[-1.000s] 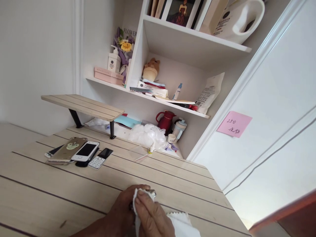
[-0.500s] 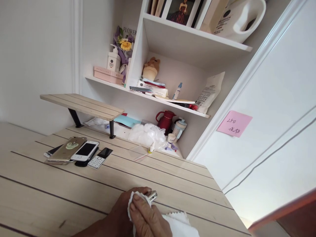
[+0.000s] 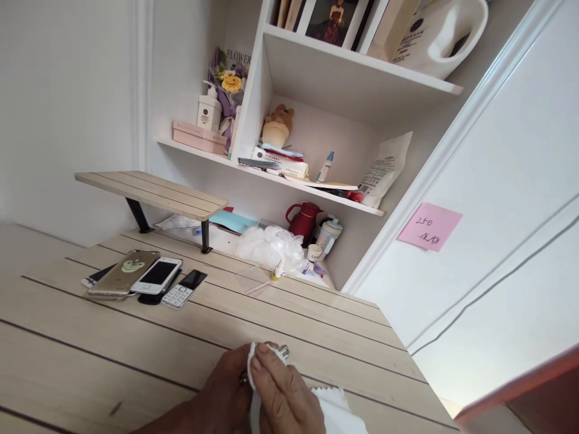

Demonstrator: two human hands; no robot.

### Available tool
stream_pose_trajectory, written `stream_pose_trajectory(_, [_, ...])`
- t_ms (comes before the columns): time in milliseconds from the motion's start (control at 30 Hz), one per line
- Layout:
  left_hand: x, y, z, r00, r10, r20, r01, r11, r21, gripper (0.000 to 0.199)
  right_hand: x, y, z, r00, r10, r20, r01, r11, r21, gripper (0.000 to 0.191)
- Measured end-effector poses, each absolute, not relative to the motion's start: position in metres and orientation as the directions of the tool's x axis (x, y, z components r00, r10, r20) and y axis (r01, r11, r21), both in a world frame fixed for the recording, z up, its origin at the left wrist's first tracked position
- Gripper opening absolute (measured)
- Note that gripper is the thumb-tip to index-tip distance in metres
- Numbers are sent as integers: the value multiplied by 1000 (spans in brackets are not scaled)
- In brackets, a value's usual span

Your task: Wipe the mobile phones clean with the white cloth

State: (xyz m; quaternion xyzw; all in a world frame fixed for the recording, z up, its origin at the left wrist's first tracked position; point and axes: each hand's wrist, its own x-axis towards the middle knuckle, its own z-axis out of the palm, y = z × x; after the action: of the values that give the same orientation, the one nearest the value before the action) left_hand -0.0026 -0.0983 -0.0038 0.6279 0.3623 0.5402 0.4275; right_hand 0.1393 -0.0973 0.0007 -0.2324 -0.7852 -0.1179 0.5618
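Observation:
Near the front edge of the slatted table, my left hand [image 3: 226, 386] is closed around a small silvery device [image 3: 284, 351], of which only one end shows. My right hand [image 3: 287, 392] presses a white cloth [image 3: 253, 367] against the device, its fingers together over the fabric. A second white piece with a zigzag edge [image 3: 337, 410] lies beside and partly under my right hand. Most of the device is hidden by the cloth and my fingers.
Several phones [image 3: 124, 271] lie at the left, with a keypad phone [image 3: 184, 289] beside them. Behind are a small wooden riser [image 3: 154, 193], a crumpled clear plastic bag [image 3: 270, 244], a glue-like bottle [image 3: 277, 270], a red jug [image 3: 304, 220] and shelves.
My right hand and the cloth have slid a little to the right along the device, covering more of its end. The phones and shelf items are unmoved.

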Motion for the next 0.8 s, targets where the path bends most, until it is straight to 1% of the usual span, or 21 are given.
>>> stream_pose_trajectory(133, [-2,-100,4,184,942,282,28,-291,956,37,152,-94,9,-227,382,896,540,815,-211,40])
stream_pose_trajectory(200, [-3,-100,6,197,941,274,21,-284,959,38,152,-94,9,-205,404,892,559,796,-232,39])
stream_pose_trajectory(233, [-3,-100,5,196,936,292,23,-302,953,39,151,-94,8,-202,384,901,560,800,-216,40])
stream_pose_trajectory(333, [-5,-99,1,186,907,379,57,-395,917,45,143,-96,4,-212,256,943,543,833,-104,45])
stream_pose_trajectory(400, [-5,-99,-1,174,899,402,78,-419,905,49,141,-96,4,-222,221,950,525,848,-75,48])
stream_pose_trajectory(467, [-4,-99,1,180,917,357,72,-374,925,49,143,-95,6,-213,289,933,520,842,-142,42])
stream_pose_trajectory(567, [-2,-100,6,208,937,279,49,-295,954,43,150,-94,10,-158,425,891,514,806,-294,39])
stream_pose_trajectory(633, [-3,-101,8,219,932,288,35,-302,953,40,151,-97,10,-128,477,869,515,781,-354,40])
stream_pose_trajectory(733, [-5,-101,7,207,919,336,21,-348,937,46,147,-102,9,-111,520,847,506,763,-402,40])
stream_pose_trajectory(800, [-6,-100,5,209,916,342,5,-351,937,49,144,-105,8,-88,550,831,470,758,-452,41])
